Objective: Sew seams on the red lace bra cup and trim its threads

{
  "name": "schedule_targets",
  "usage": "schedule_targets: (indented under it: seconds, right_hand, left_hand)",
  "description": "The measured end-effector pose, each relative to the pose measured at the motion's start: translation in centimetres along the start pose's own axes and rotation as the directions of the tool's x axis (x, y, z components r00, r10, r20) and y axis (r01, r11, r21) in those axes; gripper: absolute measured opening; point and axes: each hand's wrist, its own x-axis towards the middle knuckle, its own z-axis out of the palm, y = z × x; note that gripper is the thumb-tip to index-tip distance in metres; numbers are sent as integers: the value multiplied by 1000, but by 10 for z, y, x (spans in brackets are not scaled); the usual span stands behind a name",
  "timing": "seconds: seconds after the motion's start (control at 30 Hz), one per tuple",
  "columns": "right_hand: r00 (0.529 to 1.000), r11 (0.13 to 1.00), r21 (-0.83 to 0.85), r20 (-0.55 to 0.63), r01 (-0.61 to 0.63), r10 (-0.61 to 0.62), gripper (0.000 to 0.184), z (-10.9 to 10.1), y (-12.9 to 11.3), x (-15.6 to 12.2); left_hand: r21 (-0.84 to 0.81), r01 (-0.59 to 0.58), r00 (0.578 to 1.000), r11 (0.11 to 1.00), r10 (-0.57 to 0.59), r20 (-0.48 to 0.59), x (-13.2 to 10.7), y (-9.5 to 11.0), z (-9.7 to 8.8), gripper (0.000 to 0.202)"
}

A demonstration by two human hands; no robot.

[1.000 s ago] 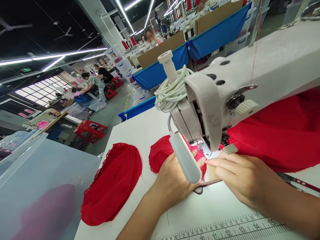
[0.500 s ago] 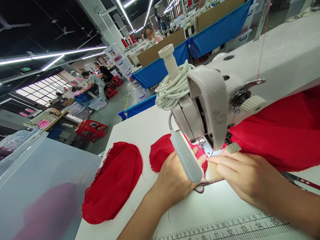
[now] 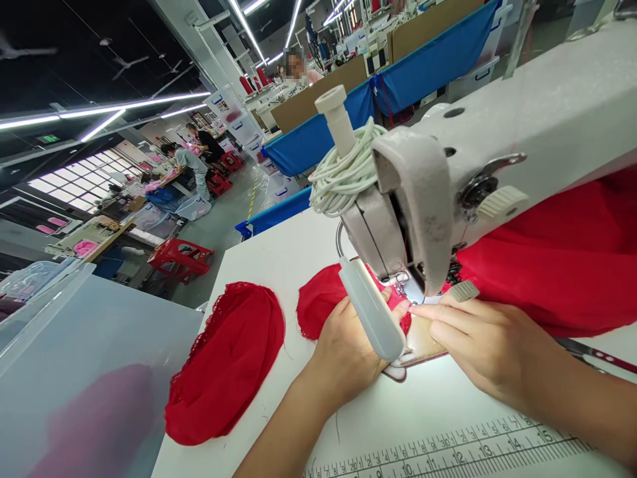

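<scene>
A piece of red fabric (image 3: 321, 302) with a lacy edge lies under the head of a white sewing machine (image 3: 418, 199). My left hand (image 3: 351, 348) holds it down left of the needle area, thumb and forefinger on the cloth. A grey-white lamp (image 3: 371, 312) hides part of that hand. From the right, my right hand (image 3: 492, 338) pinches at the lace edge beside the left thumb, its fingers close together and its thumb mostly hidden. The needle tip cannot be made out behind the machine head.
Another lace-edged red piece (image 3: 226, 365) lies at left on the white table. Larger red cloth (image 3: 562, 259) bunches behind my right hand, near scissors (image 3: 602, 355). A printed ruler (image 3: 448, 451) runs along the front. A translucent bin (image 3: 99, 358) stands left; people work farther back.
Both hands stay at the cloth with only a slight shift at the fingertips. The red thread above the machine arm looks fainter now. The red piece at left has not moved.
</scene>
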Motion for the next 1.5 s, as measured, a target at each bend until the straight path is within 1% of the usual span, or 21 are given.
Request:
schedule_targets:
  seconds: [0.23, 0.43, 0.53, 0.67, 0.77, 0.93, 1.1, 1.17, 1.23, 1.3, 1.37, 1.43, 1.47, 1.5]
  right_hand:
    - [1000, 1000, 29, 14, 11, -11, 42, 2, 2, -1]
    - [999, 999, 33, 44, 21, -23, 43, 1, 2, 0]
    - [998, 998, 11, 36, 55, -56, 40, -3, 2, 2]
    - [996, 996, 7, 5, 84, -84, 35, -7, 2, 5]
    - [996, 997, 11, -15, 83, -82, 34, -7, 2, 6]
    - [997, 997, 17, -10, 78, -78, 30, -9, -1, 6]
    - [997, 996, 45, 7, 73, -74, 29, -12, -3, 7]
    - [998, 994, 90, 13, 62, -63, 28, -14, -4, 6]
    - [998, 984, 173, 33, 53, -59, 27, -16, -6, 6]
    - [994, 954, 294, 68, 65, -89, 26, -20, -10, 5]
    - [984, 914, 397, 112, 84, -139, 24, -25, -15, 5]
    - [972, 889, 450, 156, 88, -176, 20, -30, -18, 6]
    - [970, 885, 458, 164, 85, -178, 19, -31, -19, 6]
    - [974, 890, 449, 157, 76, -162, 19, -32, -20, 7]
  left_hand:
    - [-6, -11, 1000, 1000, 11, -3, -6, -5, 8, 40]
    - [-39, 12, 1000, 999, -11, 27, -4, -5, 5, 38]
    - [-61, 37, 998, 997, -34, 47, -4, -5, 4, 40]
    - [-94, 56, 997, 994, -52, 49, -6, -5, 6, 41]
    - [-103, 71, 996, 992, -65, 55, -8, -5, 7, 41]
    - [-94, 93, 994, 991, -88, 61, -11, -1, 7, 37]
    - [-72, 118, 990, 990, -111, 91, -13, 4, 4, 42]
    - [-59, 108, 989, 992, -101, 107, -15, 9, 1, 46]
    - [-29, 84, 988, 996, -80, 133, -20, 19, -4, 52]
    - [0, 64, 986, 998, -63, 155, -29, 34, -13, 57]
    - [-8, 57, 986, 998, -55, 155, -40, 49, -26, 60]
    - [-78, 69, 992, 995, -60, 111, -51, 58, -39, 53]
    - [-131, 101, 993, 986, -93, 65, -56, 58, -44, 46]
    - [-186, 159, 987, 970, -160, 13, -60, 55, -48, 39]
